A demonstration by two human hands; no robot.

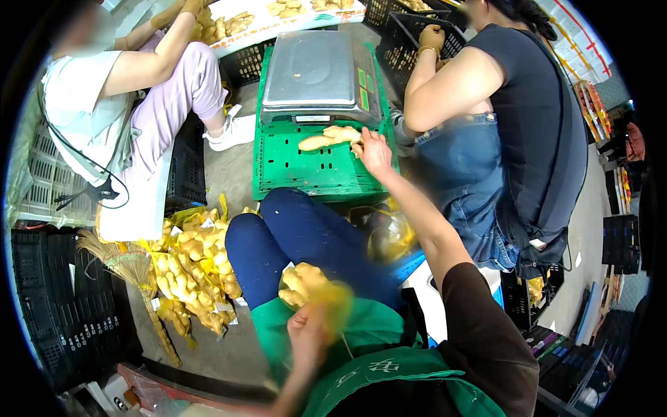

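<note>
My left hand point(308, 336), closed and partly blurred, is at my lap on the gathered end of a yellow mesh bag point(333, 306). Pale ginger point(303, 282) bulges at the bag's far side, over my dark blue trousers and green apron. Reaching forward, my right hand point(375, 149) has its fingers closed on the right end of a ginger root point(328, 137). That root lies on an upturned green crate point(292, 170), just in front of a digital scale point(309, 69) with a bare steel plate.
Filled ginger bags point(198, 271) pile on the floor at left beside a straw broom point(142, 271). Co-workers sit left and right, one in pale purple trousers point(170, 97), one in jeans point(458, 174). A white box point(278, 24) of ginger stands at the back; black crates point(76, 306) stack at left.
</note>
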